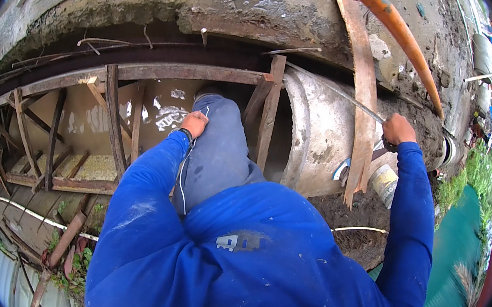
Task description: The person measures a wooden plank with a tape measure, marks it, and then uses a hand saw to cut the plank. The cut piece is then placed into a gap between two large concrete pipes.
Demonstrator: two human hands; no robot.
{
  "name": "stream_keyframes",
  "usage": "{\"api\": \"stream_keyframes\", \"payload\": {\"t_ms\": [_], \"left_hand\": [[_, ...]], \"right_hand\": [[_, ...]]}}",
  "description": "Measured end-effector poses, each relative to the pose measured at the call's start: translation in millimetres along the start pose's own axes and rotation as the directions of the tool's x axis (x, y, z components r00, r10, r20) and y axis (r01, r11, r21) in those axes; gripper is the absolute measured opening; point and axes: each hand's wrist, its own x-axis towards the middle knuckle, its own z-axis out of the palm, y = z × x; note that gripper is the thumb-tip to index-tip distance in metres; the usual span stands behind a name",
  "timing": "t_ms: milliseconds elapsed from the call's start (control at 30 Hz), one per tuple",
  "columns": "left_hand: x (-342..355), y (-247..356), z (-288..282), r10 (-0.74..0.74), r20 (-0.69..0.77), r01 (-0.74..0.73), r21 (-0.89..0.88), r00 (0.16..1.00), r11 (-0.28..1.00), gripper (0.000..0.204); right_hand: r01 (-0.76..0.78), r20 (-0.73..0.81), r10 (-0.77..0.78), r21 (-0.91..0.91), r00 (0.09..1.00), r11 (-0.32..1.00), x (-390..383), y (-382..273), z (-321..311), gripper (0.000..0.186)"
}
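Right hand [398, 130] closed around handle of long steel rod [336, 91] beside wooden plank [363, 73]; left hand [194, 124] rested, fingers curled, on raised knee [218, 126].

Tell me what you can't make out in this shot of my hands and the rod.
Head view only:
- Right hand grip on the rod: fingers curl away, hidden by the hand's back.
- Rod's far tip: lost in dark formwork.
- Left hand: palm hidden against the knee.
- Feet: hidden by the blue jacket.

Muddy ground [358, 231] is seen beside a curved concrete ring [317, 139]. A wooden plank [363, 91] is leaned on the ring; a small pale bucket [384, 185] is set on the mud.
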Motion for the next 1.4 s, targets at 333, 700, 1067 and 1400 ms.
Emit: {"api": "stream_keyframes", "payload": {"t_ms": [333,700,1067,1400], "left_hand": [[-11.4,-19.5,4.4,-0.005,-0.013,0.005,0.0,1.0,1.0,0.028],[-9.0,-29.0,7.4,-0.028,-0.023,0.028,-0.017,0.999,0.999,0.028],[-10.9,-25.7,1.8,-0.064,-0.018,0.063,-0.053,0.998,0.997,0.026],[1.0,-32.6,7.4,-0.031,-0.033,0.031,-0.006,0.999,1.0,0.026]], "right_hand": [[0.012,-0.006,-0.012,0.009,1.0,1.0,43.7,-29.5,3.9,0.039],[-0.057,0.027,0.056,0.027,0.998,0.998,59.0,-82.2,-25.1,0.038],[0.037,-0.015,-0.038,-0.019,0.999,0.999,85.4,-74.6,-18.9,0.035],[-0.068,0.058,0.067,0.012,0.996,0.998,82.8,-88.1,-30.4,0.039]]}}
